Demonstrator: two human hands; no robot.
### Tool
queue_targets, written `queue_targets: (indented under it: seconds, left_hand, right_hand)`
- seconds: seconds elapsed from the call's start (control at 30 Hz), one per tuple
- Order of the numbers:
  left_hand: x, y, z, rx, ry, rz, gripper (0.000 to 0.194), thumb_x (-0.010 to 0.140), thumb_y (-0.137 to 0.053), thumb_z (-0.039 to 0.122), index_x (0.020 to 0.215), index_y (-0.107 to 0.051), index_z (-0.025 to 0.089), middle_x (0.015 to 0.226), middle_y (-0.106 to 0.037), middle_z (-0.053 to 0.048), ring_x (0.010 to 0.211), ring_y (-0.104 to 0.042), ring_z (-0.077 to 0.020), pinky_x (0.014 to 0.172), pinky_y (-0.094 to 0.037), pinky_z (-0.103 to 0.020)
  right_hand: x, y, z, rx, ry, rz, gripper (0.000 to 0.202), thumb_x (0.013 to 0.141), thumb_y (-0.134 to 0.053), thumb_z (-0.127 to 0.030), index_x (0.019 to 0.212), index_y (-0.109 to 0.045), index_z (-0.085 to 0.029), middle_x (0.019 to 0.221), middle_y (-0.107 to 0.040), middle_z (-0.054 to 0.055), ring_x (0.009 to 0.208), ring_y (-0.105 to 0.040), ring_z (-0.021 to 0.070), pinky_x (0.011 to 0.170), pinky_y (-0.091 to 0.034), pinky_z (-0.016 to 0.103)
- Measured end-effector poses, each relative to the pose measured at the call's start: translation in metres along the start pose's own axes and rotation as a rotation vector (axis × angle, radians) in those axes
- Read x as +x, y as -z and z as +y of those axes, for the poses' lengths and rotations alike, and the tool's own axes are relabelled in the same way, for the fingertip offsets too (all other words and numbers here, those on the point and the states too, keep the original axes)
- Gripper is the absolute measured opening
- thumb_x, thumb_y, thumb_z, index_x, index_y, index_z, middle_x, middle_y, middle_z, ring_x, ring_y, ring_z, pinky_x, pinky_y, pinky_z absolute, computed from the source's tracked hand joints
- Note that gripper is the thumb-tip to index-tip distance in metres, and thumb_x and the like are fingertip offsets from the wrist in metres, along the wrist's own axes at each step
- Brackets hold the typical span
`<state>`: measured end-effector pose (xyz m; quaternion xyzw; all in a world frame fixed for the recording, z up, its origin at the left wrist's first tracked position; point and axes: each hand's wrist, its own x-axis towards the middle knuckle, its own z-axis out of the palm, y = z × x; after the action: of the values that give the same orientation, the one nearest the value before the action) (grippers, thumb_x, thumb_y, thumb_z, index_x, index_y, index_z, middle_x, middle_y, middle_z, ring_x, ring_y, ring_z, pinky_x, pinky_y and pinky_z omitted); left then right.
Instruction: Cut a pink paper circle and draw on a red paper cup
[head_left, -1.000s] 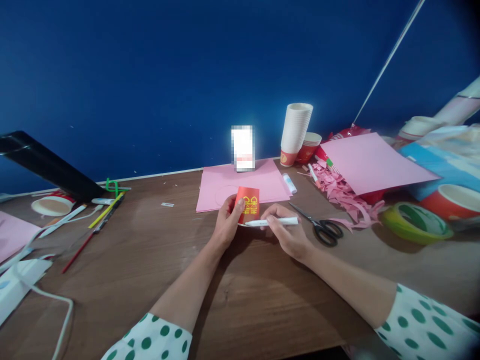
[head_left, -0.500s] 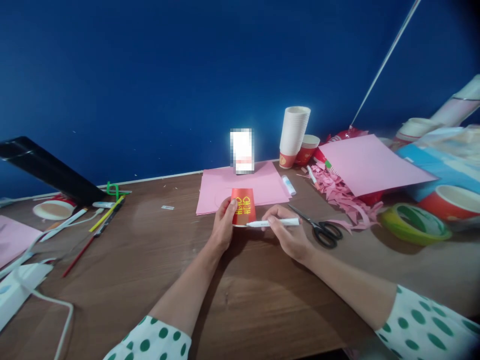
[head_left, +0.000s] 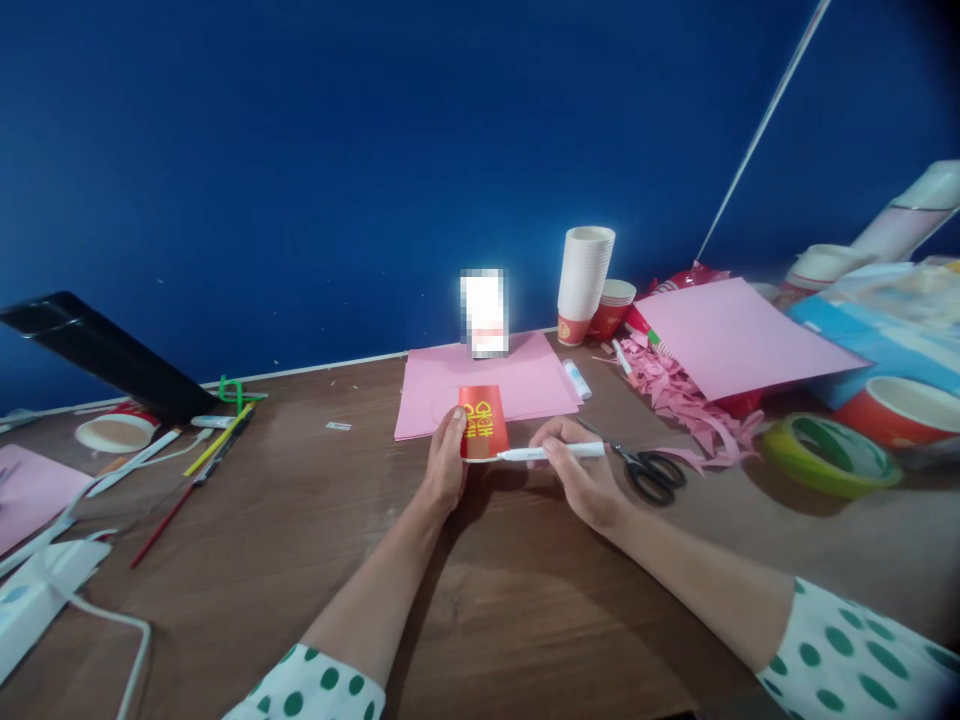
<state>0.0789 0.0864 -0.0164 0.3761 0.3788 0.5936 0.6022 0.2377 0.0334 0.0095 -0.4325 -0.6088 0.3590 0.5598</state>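
A red paper cup (head_left: 491, 422) with yellow characters is held upside down by my left hand (head_left: 448, 462), whose thumb lies along its left side. My right hand (head_left: 576, 472) pinches a white marker (head_left: 555, 452), its tip pointing left at the cup's lower right edge. Whether the tip touches the cup cannot be made out. Behind the cup lie pink paper sheets (head_left: 525, 375), with a bright, blurred-out upright object (head_left: 486, 312) at their back edge. Black-handled scissors (head_left: 652, 475) rest just right of my right hand.
Stacked white cups (head_left: 586, 280), a glue stick (head_left: 577, 379), pink paper scraps (head_left: 675, 400) and green tape (head_left: 829, 455) stand or lie on the right. A black object (head_left: 105, 350), brushes (head_left: 169, 520) and a power strip (head_left: 49, 595) with cables occupy the left.
The cup has turned slightly in my left hand, its yellow characters shifting left. My right hand still holds the marker by the cup. The whole view has shifted slightly.
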Motion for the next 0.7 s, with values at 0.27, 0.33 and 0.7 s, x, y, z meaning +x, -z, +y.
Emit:
queue_targets:
  seconds: [0.27,0.33,0.7]
  left_hand:
    - [0.001,0.003,-0.003,-0.041,0.003,-0.064,0.035,0.076,-0.057,0.048,0.087,-0.059,0.015,0.083,-0.064,-0.003,0.075,-0.060,-0.0152,0.077,-0.045,-0.030]
    - [0.002,0.004,-0.005,-0.043,0.002,-0.070,0.035,0.076,-0.057,0.048,0.087,-0.059,0.015,0.083,-0.064,-0.003,0.074,-0.060,-0.0152,0.076,-0.046,-0.030]
    - [0.005,0.011,-0.012,0.044,0.014,0.014,0.043,0.075,-0.056,0.051,0.099,-0.059,0.015,0.094,-0.064,-0.007,0.084,-0.060,-0.0178,0.080,-0.046,-0.032]
  right_hand:
    - [0.001,-0.001,0.001,0.023,-0.024,0.030,0.018,0.086,-0.044,-0.026,0.074,-0.056,-0.019,0.063,-0.059,-0.001,0.058,-0.052,0.0128,0.055,-0.040,0.024]
    - [0.000,-0.001,0.000,0.007,-0.029,0.030,0.018,0.086,-0.045,-0.026,0.074,-0.056,-0.019,0.063,-0.059,-0.001,0.058,-0.051,0.0128,0.054,-0.040,0.024]
    - [-0.001,-0.001,-0.006,-0.016,-0.016,-0.044,0.016,0.086,-0.046,-0.026,0.080,-0.058,-0.019,0.070,-0.062,0.001,0.064,-0.056,0.0142,0.058,-0.044,0.024]
